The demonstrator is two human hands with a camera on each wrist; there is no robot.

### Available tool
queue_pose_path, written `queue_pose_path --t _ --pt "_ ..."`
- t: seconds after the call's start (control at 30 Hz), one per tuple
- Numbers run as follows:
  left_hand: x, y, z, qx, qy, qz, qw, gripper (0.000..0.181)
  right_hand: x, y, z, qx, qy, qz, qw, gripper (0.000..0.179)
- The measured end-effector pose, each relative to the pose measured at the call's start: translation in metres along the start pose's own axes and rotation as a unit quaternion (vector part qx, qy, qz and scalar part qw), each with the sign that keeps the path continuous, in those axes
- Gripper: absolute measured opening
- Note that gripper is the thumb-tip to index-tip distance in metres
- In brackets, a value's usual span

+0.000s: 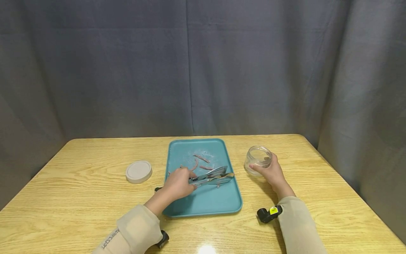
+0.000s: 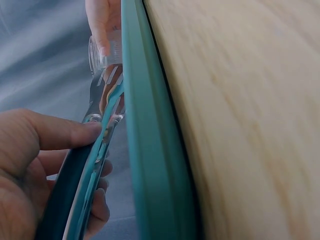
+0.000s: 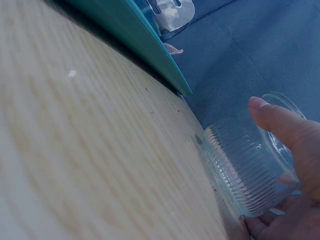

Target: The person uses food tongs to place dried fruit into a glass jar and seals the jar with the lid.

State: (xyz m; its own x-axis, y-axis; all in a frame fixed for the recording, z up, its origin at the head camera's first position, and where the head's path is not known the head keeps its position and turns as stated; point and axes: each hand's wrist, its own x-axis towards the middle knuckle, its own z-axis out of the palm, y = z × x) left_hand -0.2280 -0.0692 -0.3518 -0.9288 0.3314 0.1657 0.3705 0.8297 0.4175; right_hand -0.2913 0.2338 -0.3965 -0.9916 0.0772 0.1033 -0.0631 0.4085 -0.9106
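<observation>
Tongs with shiny, slotted blades lie level over the near half of a teal tray, their arms grasped by the left hand, with the thumb on one side and fingers curled round the other. The metal is probably light, thin and springy, smooth enough to slip if wet; the long arms behind the blades, where the thumb presses, make the surest hold. To the right of the tray, the right hand grips a clear glass jar, thumb near the rim and fingers round the far side. Mouth upward and lidless, the jar is likely stiff, fairly heavy for its size and breakable; the ribbed lower wall, seen in the right wrist view, should give better purchase than the smooth neck. Whether the brownish band between the blades and the pinkish streak behind the jar's ribs are food or mere reflection cannot be settled from these views. Left of the tray, a white lid lies flat on the wooden table. Farther back, the tray holds several thin, reddish-brown strips, probably light and pliable, best pinched at mid-length, amid a whitish residue. Behind the table hangs a grey curtain.
</observation>
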Motion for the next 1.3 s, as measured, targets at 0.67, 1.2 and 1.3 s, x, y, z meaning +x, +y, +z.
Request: queue_pose_path --t 0.67,1.2,1.3 --pt "0.0006 0.0004 0.0018 0.005 0.004 0.002 1.0 0.021 -0.0002 0.0001 -0.0002 0.0 0.0 0.002 1.0 0.095" --pt "0.0007 0.0001 0.0006 -0.01 0.021 -0.005 0.9997 0.017 0.0003 0.0004 0.0004 -0.008 0.004 0.001 1.0 0.094" --pt "0.0014 0.0006 0.0002 -0.014 0.021 -0.012 0.9996 0.017 0.0004 0.0007 0.0004 -0.007 0.004 0.002 1.0 0.095"
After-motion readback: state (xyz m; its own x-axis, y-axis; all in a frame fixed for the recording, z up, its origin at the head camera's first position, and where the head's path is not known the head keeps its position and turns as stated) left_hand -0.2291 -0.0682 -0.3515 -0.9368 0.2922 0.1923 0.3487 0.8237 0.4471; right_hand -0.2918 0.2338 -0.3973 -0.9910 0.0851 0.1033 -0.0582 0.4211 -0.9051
